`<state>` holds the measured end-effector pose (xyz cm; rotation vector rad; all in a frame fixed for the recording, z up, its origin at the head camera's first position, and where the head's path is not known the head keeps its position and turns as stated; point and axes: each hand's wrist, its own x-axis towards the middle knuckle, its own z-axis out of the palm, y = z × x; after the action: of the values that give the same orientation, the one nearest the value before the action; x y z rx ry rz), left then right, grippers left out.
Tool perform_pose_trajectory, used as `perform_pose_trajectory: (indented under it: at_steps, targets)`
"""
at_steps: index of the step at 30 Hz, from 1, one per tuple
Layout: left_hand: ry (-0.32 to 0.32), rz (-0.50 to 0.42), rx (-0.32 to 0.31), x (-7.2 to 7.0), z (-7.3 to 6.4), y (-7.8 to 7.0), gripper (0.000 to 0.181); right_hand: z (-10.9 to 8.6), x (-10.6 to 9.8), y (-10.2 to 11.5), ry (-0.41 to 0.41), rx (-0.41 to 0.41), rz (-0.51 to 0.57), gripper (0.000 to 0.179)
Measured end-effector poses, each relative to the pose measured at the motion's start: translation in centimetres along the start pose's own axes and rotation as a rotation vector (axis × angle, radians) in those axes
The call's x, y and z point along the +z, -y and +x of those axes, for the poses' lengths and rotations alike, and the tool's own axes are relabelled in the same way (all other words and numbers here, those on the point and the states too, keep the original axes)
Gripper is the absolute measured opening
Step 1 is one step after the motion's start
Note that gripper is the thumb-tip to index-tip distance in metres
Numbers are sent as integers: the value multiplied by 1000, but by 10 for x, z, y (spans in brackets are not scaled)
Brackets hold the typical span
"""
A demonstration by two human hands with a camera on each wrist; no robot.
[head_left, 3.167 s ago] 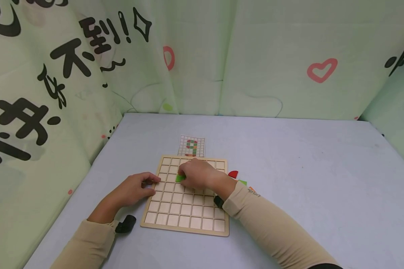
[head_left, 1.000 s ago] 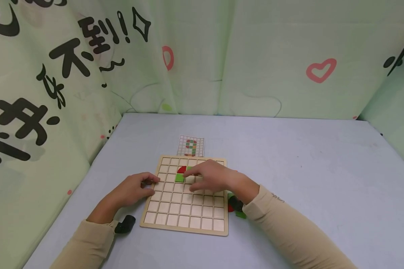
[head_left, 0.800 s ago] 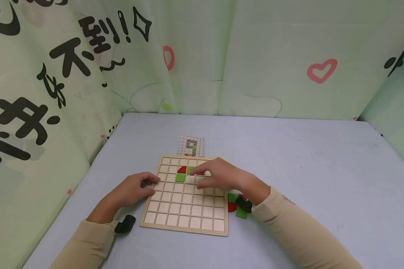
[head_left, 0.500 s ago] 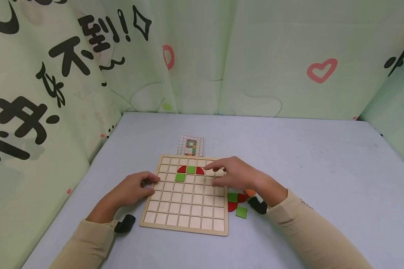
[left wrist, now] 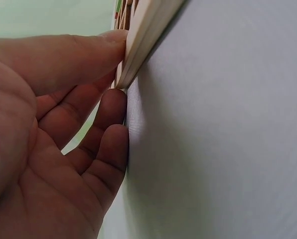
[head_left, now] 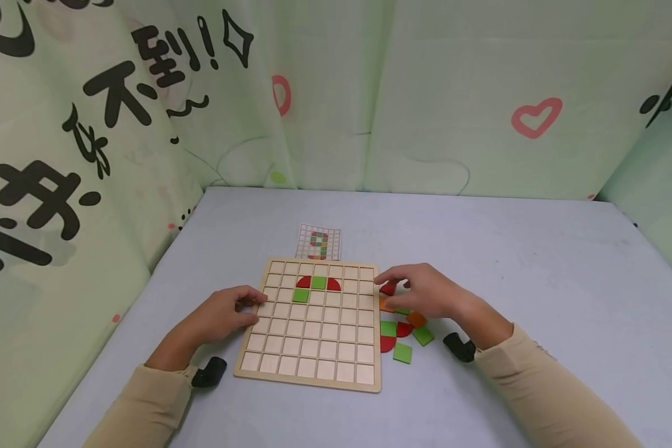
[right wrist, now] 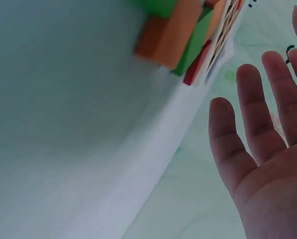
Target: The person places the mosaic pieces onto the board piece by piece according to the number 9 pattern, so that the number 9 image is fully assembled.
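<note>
The right hand (head_left: 428,291), fingers apart and apparently empty, reaches over loose red, green and orange square and rounded tiles (head_left: 402,353) right of the pale wooden grid board (head_left: 292,346). The left hand (head_left: 221,315), relaxed, touches the board's left edge. Probably selecting a tile; next needs a pinch.

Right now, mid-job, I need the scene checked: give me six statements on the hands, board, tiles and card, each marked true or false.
1. The left hand touches the board. True.
2. Two red tiles and two green tiles sit on the board. True.
3. The right hand is at the board's left side. False: it is by the loose tiles on the right.
4. The card shows beyond the board's far edge. True.
5. Every loose tile is green. False: some are red or orange.
6. An orange tile sits on the board. False: only red and green ones do.
</note>
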<state>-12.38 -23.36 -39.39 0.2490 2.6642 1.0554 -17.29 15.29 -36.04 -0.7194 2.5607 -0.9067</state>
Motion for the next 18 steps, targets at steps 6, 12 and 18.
perform_pose_trajectory:
  at_steps: [6,12,18]
  targets:
    - [0,1,-4,0,1,1,28,-6,0,-13,-23,15,-3,32]
    - [1,9,-1,0,1,0,28,-9,-1,-19,-23,65,-7,32]
    - [-1,16,-11,0,1,0,29,-9,0,-20,-12,82,-22,32]
